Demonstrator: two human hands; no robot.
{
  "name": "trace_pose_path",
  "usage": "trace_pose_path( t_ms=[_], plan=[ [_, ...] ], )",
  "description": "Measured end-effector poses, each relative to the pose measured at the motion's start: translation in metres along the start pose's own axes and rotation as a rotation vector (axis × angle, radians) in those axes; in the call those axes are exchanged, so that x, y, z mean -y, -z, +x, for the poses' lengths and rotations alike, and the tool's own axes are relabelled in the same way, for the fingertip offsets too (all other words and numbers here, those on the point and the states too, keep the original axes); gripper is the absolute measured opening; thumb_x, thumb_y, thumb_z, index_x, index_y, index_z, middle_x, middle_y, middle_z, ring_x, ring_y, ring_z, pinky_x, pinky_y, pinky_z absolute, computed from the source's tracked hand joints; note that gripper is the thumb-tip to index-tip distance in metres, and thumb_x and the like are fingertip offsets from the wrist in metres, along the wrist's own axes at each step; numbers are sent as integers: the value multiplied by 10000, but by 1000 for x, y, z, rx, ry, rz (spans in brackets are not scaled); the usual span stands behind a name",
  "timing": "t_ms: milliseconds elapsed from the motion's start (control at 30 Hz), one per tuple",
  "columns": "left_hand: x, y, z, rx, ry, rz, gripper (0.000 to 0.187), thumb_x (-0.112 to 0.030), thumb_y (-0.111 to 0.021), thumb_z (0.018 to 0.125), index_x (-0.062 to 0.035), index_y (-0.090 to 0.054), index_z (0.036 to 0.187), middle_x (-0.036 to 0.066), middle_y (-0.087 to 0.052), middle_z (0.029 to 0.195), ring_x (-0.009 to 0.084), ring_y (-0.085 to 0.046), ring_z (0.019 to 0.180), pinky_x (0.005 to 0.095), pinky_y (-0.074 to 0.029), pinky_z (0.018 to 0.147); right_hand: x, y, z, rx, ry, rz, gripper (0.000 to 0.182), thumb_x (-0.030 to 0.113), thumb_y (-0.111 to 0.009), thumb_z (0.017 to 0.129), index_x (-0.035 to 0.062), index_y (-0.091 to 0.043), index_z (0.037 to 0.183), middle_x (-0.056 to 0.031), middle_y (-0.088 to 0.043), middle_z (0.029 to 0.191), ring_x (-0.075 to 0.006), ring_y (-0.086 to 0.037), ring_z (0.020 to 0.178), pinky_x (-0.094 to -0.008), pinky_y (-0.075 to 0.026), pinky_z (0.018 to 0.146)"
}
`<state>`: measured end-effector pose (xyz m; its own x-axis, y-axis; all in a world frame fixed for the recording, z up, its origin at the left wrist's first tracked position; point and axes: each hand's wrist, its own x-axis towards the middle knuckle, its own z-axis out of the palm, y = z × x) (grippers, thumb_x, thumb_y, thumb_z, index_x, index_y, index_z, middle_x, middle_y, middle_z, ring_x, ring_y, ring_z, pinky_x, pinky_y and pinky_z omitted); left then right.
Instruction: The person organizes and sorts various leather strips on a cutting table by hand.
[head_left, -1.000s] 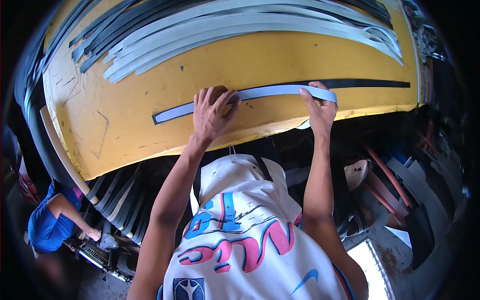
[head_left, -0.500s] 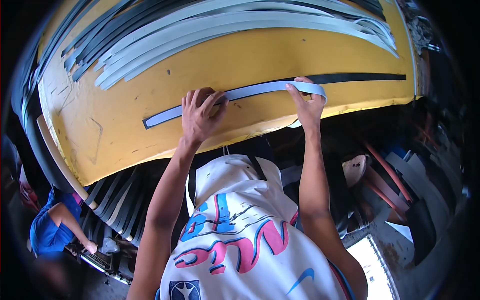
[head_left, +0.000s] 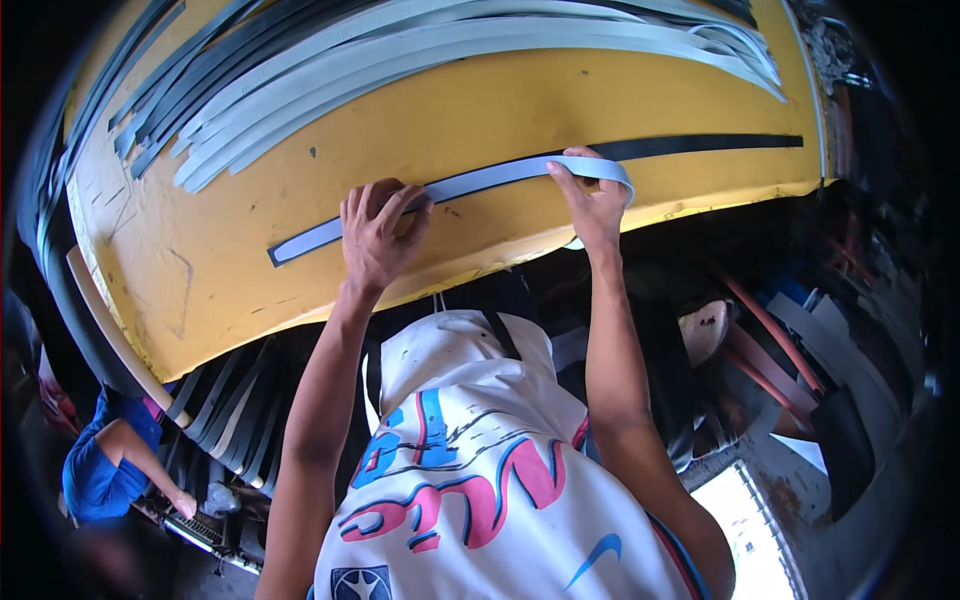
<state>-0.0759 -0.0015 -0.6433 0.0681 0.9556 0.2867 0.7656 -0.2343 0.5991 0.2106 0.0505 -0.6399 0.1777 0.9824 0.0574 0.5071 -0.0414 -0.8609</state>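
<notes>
A long black strip [head_left: 700, 143] lies across the yellow table [head_left: 480, 95]. On its left part rests a pale blue-grey strip [head_left: 490, 175], whose right portion curls up and over beside my right hand. My left hand [head_left: 382, 228] is on the strips left of centre, fingers bent; whether anything sits between them is hidden. My right hand [head_left: 592, 200] pinches the pale strip between thumb and fingers, just before its bend. Left of my left hand, the pale strip's end lies flat inside the black strip's end.
Bundles of pale strips [head_left: 390, 55] and dark strips [head_left: 190, 95] lie along the table's far side. A person in a blue shirt [head_left: 115, 455] is at the lower left. Dark strips hang below the table's left edge; red bars [head_left: 768, 330] stand at the right.
The view has shifted slightly, so table, strips and hands appear a little further left. Both hands keep nearly the same places on the strips.
</notes>
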Motion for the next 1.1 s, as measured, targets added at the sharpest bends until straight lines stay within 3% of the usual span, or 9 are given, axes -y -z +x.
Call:
trace_pose_path(
  t_ms=[600,1100],
  plan=[
    [1,0,0,34,6,3,300,-175,-814,782,-162,-723,1067,50,-641,1017,256,-579,964,395,-437,864,-10,-3,0,12,-11,-7,245,228,-840,811,73,-743,973,-26,-747,880,-143,-691,785,-288,-517,640],
    [0,-1,0,28,-11,47,299,-184,-818,785,-147,-729,1068,59,-645,1025,255,-578,966,390,-436,881,-6,-2,0,35,2,-75,274,275,-818,825,88,-724,1002,-48,-741,890,-220,-697,811,-346,-524,707]
  ],
)
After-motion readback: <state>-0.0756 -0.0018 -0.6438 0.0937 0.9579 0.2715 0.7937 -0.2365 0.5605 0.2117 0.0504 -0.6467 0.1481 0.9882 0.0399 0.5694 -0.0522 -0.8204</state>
